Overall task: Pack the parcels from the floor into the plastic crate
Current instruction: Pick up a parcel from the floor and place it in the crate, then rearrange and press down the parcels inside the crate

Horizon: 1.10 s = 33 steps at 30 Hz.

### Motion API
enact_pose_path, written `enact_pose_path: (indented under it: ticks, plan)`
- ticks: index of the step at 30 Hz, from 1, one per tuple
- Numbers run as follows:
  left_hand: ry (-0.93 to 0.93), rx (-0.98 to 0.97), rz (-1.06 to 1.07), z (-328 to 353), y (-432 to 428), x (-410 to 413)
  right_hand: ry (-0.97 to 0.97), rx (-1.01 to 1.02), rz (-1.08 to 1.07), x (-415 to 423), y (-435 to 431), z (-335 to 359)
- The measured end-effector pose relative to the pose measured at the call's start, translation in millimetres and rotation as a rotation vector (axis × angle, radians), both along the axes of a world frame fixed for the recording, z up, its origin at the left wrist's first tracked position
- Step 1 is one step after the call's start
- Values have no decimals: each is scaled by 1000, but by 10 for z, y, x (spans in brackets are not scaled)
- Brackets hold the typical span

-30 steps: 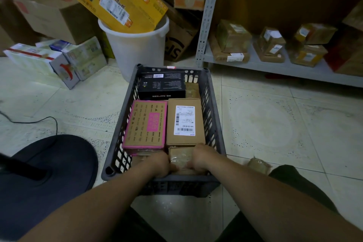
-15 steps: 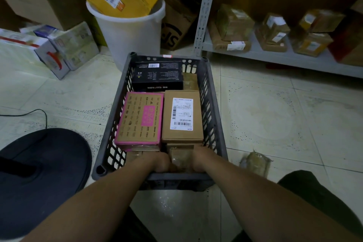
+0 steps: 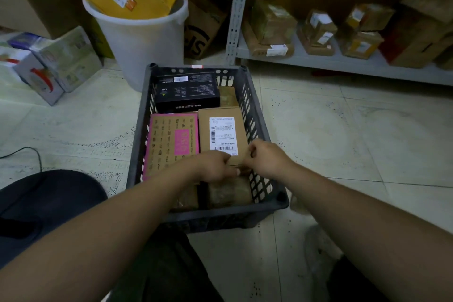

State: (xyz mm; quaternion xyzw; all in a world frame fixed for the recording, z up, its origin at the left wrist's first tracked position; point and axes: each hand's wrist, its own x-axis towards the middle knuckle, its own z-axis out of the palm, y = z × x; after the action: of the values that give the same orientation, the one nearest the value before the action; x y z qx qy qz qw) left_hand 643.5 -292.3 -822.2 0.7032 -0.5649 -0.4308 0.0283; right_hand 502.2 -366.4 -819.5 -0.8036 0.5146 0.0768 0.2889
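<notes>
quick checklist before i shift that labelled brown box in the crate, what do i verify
1. Grip: left hand and right hand hold the near end of the labelled brown box: ok.
2. Label faces up: ok.
3. Free room at the near end of the crate: wrapped parcels fill it: not ok.
4. Black box sits inside the far end: ok.
5. Parcels left on the floor: cannot tell.

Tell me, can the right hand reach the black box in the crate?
Probably yes: the black box lies uncovered on top, nothing blocks the way, though the right hand grips the labelled box.
</notes>
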Motion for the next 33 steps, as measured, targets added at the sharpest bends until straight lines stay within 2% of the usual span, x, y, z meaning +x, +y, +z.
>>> enact_pose_path:
  ticks: [6, 9, 17, 22, 27, 30, 33]
  plan:
    - [87, -172, -113, 181, -232, -485, 57, -121, -178, -566, -185, 232]
    - [112, -186, -133, 192, -311, -722, 62, -143, -229, -809, -283, 293]
    - [218, -235, 45, 48, -654, -1601, 87, -91, -237, -1559, -691, 73]
    - [208, -124, 157, -490, -1002, -2230, 87, 10, -255, -2179, -1049, -490]
    - [148, 51, 299, -1277, -1175, -2508, 38, 144, -250, -2513, -1257, -1266]
    - [124, 126, 373, -1613, -1232, -2571, -28, 225, -288, -2537, -1324, -1672]
    - [226, 179, 465, -1839, -1274, -2653, -176, 379, -392, -2492, -1380, -1967]
